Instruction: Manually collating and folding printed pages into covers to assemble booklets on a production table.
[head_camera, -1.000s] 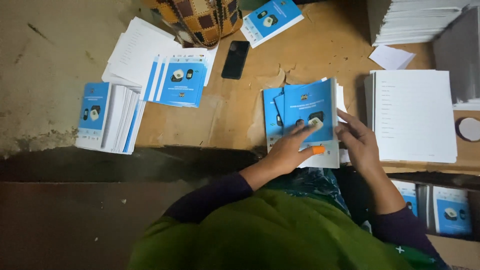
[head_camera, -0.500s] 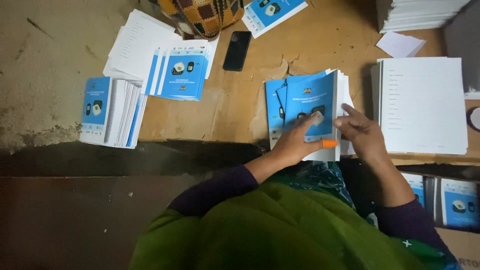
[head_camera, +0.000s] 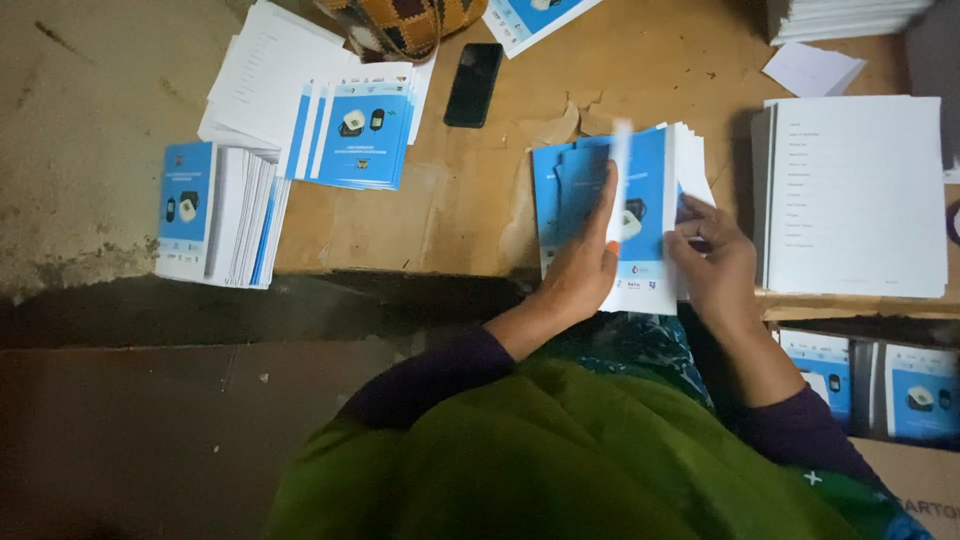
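we are in the squaring-up step, it seems: our left hand (head_camera: 585, 262) lies flat on the blue-covered booklets (head_camera: 620, 215) at the near edge of the wooden table (head_camera: 450, 210), fingers stretched out and together, pressing down, not clamped. our right hand (head_camera: 712, 262) curls at the stack's right edge, fingertips on the white page edges; whether it pinches a sheet we cannot tell. a pale blurred strip stands above the stack. the next move, we judge, calls for a steady left palm while the right evens the edges. a white page stack (head_camera: 855, 190) lies just beside.
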